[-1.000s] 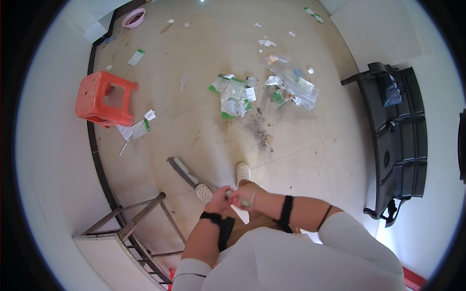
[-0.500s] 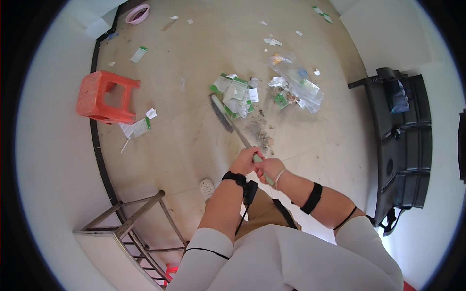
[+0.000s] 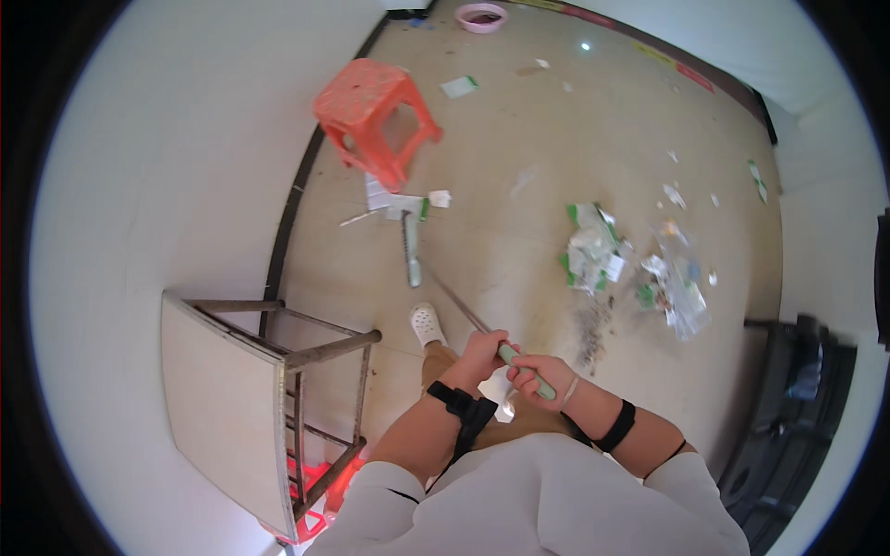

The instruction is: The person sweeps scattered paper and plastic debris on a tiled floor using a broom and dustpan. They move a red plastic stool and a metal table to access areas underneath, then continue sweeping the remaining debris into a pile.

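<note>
Both hands are wrapped round the pale green handle of a broom point(image 3: 452, 299). My left hand point(image 3: 484, 353) grips lower on the shaft, and my right hand point(image 3: 540, 373) closes round its upper end. The broom head, with dark bristles on its left side, is on the floor at the left. Just beyond it lie papers and a green-and-white wrapper point(image 3: 408, 206), beside the red plastic stool point(image 3: 371, 102). To the right is a heap of green-and-white packaging point(image 3: 591, 250), with grey dust point(image 3: 591, 334) on its near side.
Clear plastic bags point(image 3: 684, 296) lie right of the heap. An overturned table point(image 3: 232, 408) with metal legs is at the near left by the wall. A black bench point(image 3: 788, 435) stands at the right. A pink basin point(image 3: 481, 18) is at the far end.
The broom head has swung from beside the packaging heap to the left, near the papers by the stool. My view has turned left, and both hands still grip the handle.
</note>
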Available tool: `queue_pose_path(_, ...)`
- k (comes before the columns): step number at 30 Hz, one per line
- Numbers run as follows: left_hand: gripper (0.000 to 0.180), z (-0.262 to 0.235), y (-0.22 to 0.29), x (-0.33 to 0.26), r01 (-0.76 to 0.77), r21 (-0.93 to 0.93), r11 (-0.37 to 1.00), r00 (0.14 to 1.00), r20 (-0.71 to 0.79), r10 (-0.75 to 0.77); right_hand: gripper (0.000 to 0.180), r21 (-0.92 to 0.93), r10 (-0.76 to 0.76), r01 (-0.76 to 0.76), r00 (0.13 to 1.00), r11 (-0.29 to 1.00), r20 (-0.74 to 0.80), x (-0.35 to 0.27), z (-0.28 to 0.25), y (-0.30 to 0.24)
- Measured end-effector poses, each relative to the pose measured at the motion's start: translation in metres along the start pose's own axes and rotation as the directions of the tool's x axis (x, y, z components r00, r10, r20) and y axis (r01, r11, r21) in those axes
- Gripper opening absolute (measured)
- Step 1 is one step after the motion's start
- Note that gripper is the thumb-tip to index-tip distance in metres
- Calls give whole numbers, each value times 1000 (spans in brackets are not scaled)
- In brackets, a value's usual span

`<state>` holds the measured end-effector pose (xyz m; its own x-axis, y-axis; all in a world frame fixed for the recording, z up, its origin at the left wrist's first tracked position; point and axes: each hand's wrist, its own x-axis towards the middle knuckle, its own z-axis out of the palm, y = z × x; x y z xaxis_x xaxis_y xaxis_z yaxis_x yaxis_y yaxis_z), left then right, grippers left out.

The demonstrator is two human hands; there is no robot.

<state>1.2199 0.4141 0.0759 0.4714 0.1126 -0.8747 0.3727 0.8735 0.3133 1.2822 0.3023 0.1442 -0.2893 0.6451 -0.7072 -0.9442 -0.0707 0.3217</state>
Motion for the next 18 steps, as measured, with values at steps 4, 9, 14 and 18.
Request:
queue_pose_path(4, 10, -103, 85, 25, -116, -95, 989, 991, -80, 109, 11, -107, 251, -244, 966, 964, 57, 117, 69, -13)
queue_pose_path(9, 12, -243, 178, 64, -368, -211, 906, 866, -433, 251, 11, -371, 288, -296, 954, 880, -77, 272, 164, 5)
queue_pose_path(14, 13, -354, 264, 94, -246, -235, 940, 878, -464, 114, 10, -275, 274, -311, 948, 910, -163, 407, 235, 20)
queue_pose_path(18, 15, -386, 294, 129, -158, -196, 968, 921, -383, 72, 6, -168, 210, -246, 956, 955, -204, 456, 253, 13)
